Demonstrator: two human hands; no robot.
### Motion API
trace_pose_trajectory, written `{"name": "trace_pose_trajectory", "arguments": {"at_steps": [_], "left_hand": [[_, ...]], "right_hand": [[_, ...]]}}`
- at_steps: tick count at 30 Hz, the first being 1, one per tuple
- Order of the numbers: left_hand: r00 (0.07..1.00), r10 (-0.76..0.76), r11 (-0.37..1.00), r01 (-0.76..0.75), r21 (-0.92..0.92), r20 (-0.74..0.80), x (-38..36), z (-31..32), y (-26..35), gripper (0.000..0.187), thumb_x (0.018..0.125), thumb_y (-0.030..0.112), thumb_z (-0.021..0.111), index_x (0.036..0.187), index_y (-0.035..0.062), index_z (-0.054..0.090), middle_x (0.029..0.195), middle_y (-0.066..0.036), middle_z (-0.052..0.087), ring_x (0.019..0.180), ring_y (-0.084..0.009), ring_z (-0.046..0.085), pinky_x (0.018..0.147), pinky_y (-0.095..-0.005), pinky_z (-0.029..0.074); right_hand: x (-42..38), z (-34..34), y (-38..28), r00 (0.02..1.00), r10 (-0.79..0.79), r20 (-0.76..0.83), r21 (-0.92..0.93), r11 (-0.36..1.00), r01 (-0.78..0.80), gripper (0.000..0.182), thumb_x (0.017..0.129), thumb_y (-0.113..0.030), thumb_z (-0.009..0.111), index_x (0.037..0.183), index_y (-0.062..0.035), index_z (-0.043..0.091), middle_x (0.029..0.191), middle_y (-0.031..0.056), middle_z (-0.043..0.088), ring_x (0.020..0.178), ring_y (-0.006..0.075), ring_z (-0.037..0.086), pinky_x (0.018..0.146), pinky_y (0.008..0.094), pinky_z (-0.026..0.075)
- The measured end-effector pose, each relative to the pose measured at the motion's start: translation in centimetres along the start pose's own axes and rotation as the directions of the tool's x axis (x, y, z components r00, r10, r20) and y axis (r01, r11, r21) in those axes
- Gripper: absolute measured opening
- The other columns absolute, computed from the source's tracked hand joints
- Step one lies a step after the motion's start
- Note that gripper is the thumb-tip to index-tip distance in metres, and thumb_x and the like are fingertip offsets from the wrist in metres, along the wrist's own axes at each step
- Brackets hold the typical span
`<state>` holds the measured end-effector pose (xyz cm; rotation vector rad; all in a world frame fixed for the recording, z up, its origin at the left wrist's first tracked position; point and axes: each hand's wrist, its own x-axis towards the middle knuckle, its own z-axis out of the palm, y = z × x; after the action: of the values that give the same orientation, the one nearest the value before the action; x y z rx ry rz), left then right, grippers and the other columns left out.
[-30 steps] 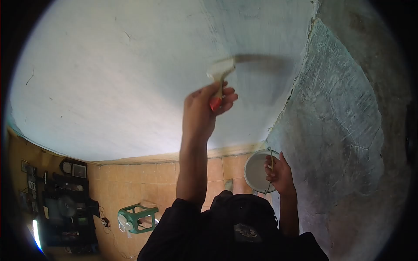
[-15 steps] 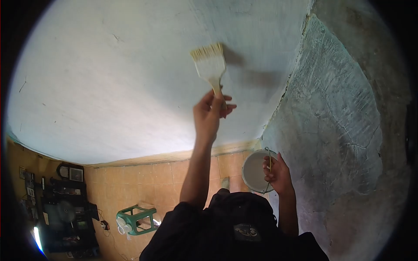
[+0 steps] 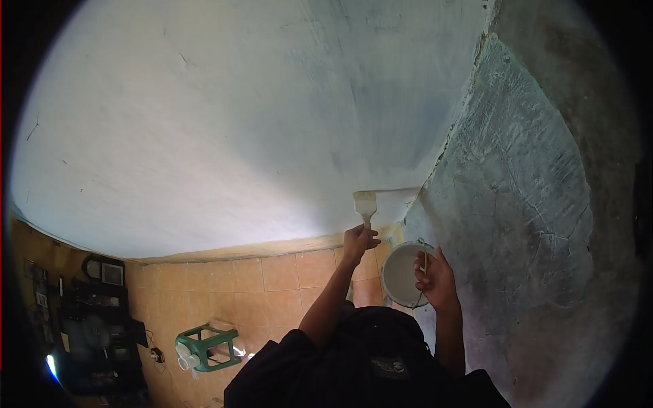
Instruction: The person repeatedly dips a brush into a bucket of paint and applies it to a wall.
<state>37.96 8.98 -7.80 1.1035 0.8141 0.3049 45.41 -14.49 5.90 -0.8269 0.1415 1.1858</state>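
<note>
My left hand point(image 3: 360, 243) is closed around the handle of a wide paintbrush point(image 3: 365, 203), bristles pointing up. The brush overlaps the lower part of the pale wall point(image 3: 224, 136), not far from the corner, and a dark shadow stretches right from its bristles. My right hand point(image 3: 435, 279) has its fingers curled round the thin wire handle of a bucket point(image 3: 400, 282). Pale liquid fills part of the bucket, which hangs low beside the rough grey wall.
Rough, cracked grey wall point(image 3: 517, 183) rises on the right and meets the pale wall at a chipped corner. On the orange tiled floor point(image 3: 265, 279) stands a green stool point(image 3: 211, 348) with a whitish container point(image 3: 187, 357). Dark furniture point(image 3: 102, 326) stands at the far left.
My left hand has brought the paintbrush down and to the right, from higher on the pale wall to near its bottom corner. The bucket and my right hand have barely shifted.
</note>
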Motion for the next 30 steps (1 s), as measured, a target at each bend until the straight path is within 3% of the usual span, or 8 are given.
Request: {"name": "trace_pose_trajectory", "arguments": {"at_steps": [3,4,6,11,16,21,27,30], "left_hand": [[0.999,0.03,0.98,-0.036,-0.195,-0.038,-0.5,0.0,4.8,0.031,0.091,0.014,0.056,0.097,-0.0162,0.06,0.087,-0.022,0.066,0.073,-0.0279,0.071,0.062,-0.0302,0.059],[0.999,-0.005,0.98,-0.002,-0.198,-0.035,-0.6,0.0,7.5,0.032,0.088,0.012,0.056,0.102,-0.0171,0.059,0.09,-0.024,0.066,0.075,-0.0285,0.07,0.066,-0.0321,0.059],[0.993,0.109,0.974,-0.113,-0.196,-0.032,-2.7,0.5,13.5,0.035,0.089,0.014,0.056,0.103,-0.0179,0.059,0.089,-0.024,0.066,0.071,-0.0265,0.068,0.068,-0.0323,0.059],[0.942,0.331,0.938,-0.335,-0.086,-0.059,-10.4,2.7,25.9,0.038,0.094,0.02,0.054,0.111,-0.0129,0.061,0.084,-0.018,0.067,0.061,-0.0177,0.065,0.058,-0.0267,0.053],[0.812,0.581,0.812,-0.583,-0.028,-0.051,-13.9,3.6,30.5,0.038,0.096,0.021,0.053,0.116,-0.0112,0.06,0.076,-0.011,0.064,0.045,-0.0142,0.057,0.042,-0.0243,0.042],[0.782,0.616,0.784,-0.62,-0.015,-0.096,-11.2,2.8,27.9,0.036,0.099,0.022,0.053,0.12,-0.0064,0.06,0.072,-0.005,0.059,0.044,-0.0093,0.052,0.038,-0.0214,0.035],[0.848,0.512,0.857,-0.493,0.152,-0.136,-3.9,0.0,12.0,0.035,0.1,0.024,0.05,0.118,-0.0042,0.062,0.074,-0.004,0.059,0.047,-0.009,0.053,0.042,-0.0221,0.039],[0.888,0.436,0.884,-0.393,0.252,-0.145,-2.2,-0.9,5.3,0.028,0.098,0.019,0.051,0.102,-0.0064,0.064,0.07,-0.008,0.062,0.046,-0.0116,0.056,0.043,-0.0266,0.045]], "right_hand": [[-0.1,0.2,0.3,1.0,0.0,-0.008,0.008,1.0,0.0,0.049,0.1,-0.053,0.04,0.109,-0.0082,0.056,0.084,0.0035,0.06,0.054,0.0083,0.042,0.048,0.0216,0.032],[0.0,0.3,0.4,1.0,0.002,-0.013,0.003,1.0,-0.002,0.049,0.1,-0.053,0.039,0.11,-0.0082,0.056,0.084,0.0034,0.06,0.055,0.0083,0.042,0.048,0.0216,0.032],[0.2,0.4,0.8,1.0,0.014,-0.011,0.005,1.0,-0.013,0.049,0.1,-0.053,0.039,0.11,-0.0081,0.056,0.084,0.0034,0.06,0.055,0.0083,0.042,0.048,0.0217,0.032],[0.9,0.5,1.2,1.0,0.025,0.006,-0.001,1.0,-0.025,0.049,0.1,-0.052,0.039,0.11,-0.0076,0.056,0.083,0.0036,0.059,0.055,0.0086,0.042,0.049,0.0221,0.033],[1.1,0.8,1.8,1.0,0.031,0.001,0.004,1.0,-0.031,0.048,0.1,-0.052,0.04,0.11,-0.0069,0.056,0.083,0.0041,0.059,0.054,0.009,0.043,0.048,0.0221,0.033],[1.1,0.6,1.9,1.0,0.015,-0.015,-0.01,1.0,-0.016,0.049,0.1,-0.052,0.041,0.109,-0.0066,0.057,0.082,0.0036,0.058,0.054,0.0085,0.041,0.049,0.022,0.032],[1.2,0.4,1.9,1.0,0.009,-0.001,0.019,1.0,-0.009,0.049,0.099,-0.051,0.042,0.108,-0.0056,0.057,0.081,0.0035,0.058,0.053,0.0077,0.039,0.046,0.0207,0.029],[1.2,0.7,2.1,1.0,0.02,-0.017,0.016,1.0,-0.02,0.048,0.099,-0.05,0.042,0.108,-0.0056,0.057,0.081,0.0037,0.058,0.052,0.0076,0.038,0.045,0.0203,0.029]]}}
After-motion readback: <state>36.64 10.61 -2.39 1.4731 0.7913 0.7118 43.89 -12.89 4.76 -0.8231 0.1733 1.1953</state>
